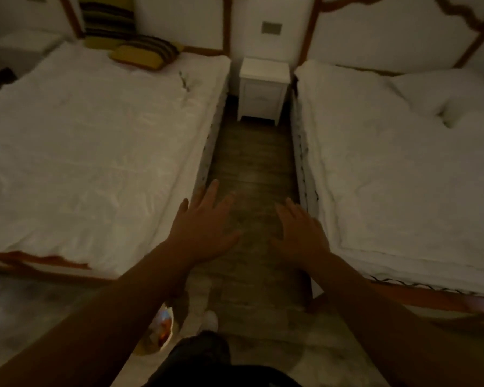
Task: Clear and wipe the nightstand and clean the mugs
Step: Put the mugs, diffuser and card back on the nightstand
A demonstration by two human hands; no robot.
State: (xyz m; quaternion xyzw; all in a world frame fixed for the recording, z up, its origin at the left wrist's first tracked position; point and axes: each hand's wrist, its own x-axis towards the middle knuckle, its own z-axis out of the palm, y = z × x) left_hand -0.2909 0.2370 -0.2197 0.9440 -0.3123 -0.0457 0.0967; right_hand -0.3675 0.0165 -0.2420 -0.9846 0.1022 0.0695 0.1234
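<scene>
Both hands, the left hand and right hand, are held out empty with fingers spread over the floor. At 12 o'clock the nightstand is seen well apart, its top apparently bare; no mugs are visible, so wiping is judged not begun. Between the left bed and right bed the aisle is unobstructed.

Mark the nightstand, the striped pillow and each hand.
nightstand (264,70), head view, on its top surface.
striped pillow (144,53), head view, on its middle.
left hand (206,229), head view, on its back.
right hand (302,233), head view, on its back.
</scene>
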